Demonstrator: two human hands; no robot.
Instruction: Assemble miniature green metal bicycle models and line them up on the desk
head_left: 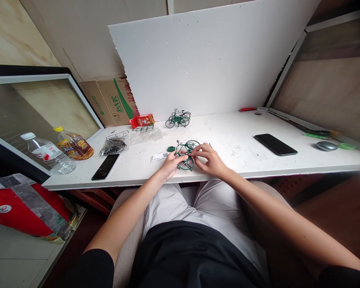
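Green and wire-thin, the model bicycle (pixel 186 164) sits near the front edge of the bench (pixel 242 154), between the two hands. From my remote seat I see the left hand (pixel 170 165) pinching it between thumb and fingers; the right hand (pixel 211 162) has its bent fingers at the middle of it, though I cannot tell whether they grip anything. I judge it light and stiff but fragile, so I would hold it by the frame and keep pressure off the spokes. Just beyond the left hand lie a printed label (pixel 159 157) and a small green part (pixel 171 149). Farther back, before the white board (pixel 203 60), I make out another green bicycle (pixel 177 119).
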